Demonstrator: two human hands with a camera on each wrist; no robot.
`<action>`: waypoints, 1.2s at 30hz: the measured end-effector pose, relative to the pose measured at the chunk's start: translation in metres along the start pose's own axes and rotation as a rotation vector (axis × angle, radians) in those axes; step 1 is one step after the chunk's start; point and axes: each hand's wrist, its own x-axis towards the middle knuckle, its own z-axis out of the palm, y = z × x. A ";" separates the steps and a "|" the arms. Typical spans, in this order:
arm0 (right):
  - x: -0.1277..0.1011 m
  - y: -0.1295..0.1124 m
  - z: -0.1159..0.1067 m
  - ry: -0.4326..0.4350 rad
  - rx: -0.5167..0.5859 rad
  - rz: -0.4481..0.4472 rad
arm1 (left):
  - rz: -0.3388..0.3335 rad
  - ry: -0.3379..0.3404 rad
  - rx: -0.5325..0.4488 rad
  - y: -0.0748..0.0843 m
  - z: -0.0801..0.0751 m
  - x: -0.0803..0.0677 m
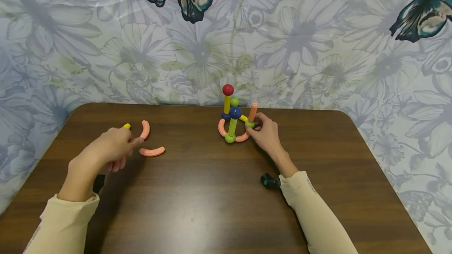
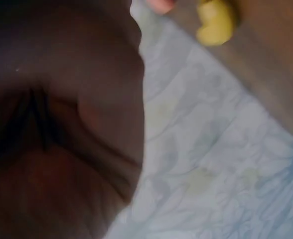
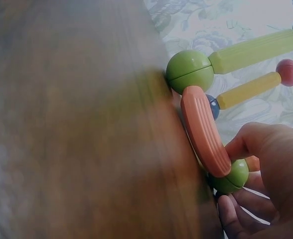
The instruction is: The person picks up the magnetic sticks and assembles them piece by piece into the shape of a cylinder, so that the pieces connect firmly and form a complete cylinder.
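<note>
Flowered wallpaper backs a dark wooden tabletop. The right hand pinches a green ball of the stick-and-ball toy. Well left of it, the left hand, fingers loosely curled, hovers beside two orange curved pieces.

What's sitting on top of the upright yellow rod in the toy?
A red ball caps the yellow rod. The rod's lower end meets a blue ball region; the exact joint is hidden.
</note>
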 end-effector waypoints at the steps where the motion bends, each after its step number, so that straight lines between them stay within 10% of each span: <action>1: 0.000 0.000 0.000 -0.001 0.001 -0.002 | -0.039 -0.020 -0.016 -0.002 0.005 0.001; 9: 0.000 0.001 0.002 0.008 0.010 -0.024 | -0.042 -0.051 -0.030 -0.005 0.030 0.015; 28: 0.000 0.004 0.003 0.025 0.007 -0.021 | 0.135 0.261 0.096 0.030 0.053 0.034; 36: 0.002 0.006 0.003 0.023 0.011 -0.039 | 0.332 0.348 -0.371 0.069 0.052 0.045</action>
